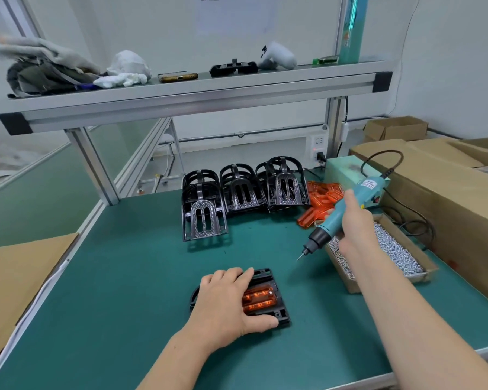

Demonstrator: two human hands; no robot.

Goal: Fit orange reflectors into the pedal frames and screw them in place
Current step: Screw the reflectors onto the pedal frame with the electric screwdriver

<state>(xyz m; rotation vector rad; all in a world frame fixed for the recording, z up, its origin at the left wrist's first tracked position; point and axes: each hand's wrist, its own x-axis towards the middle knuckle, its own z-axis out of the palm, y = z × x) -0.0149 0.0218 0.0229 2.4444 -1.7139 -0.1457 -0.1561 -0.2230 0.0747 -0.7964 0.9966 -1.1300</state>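
Observation:
A black pedal frame lies flat on the green mat near me, with an orange reflector seated in it. My left hand presses on the frame's left side, fingers over its top edge and thumb along its bottom edge. My right hand grips a teal electric screwdriver, its bit pointing down-left, in the air well above and to the right of the frame. Several loose orange reflectors are piled behind the screwdriver. Stacks of black pedal frames stand at the back of the mat.
A cardboard tray of silver screws sits right of the frame, under my right forearm. Large cardboard boxes line the right side, another the left. An aluminium shelf with clutter spans overhead. The screwdriver's cable loops on the right.

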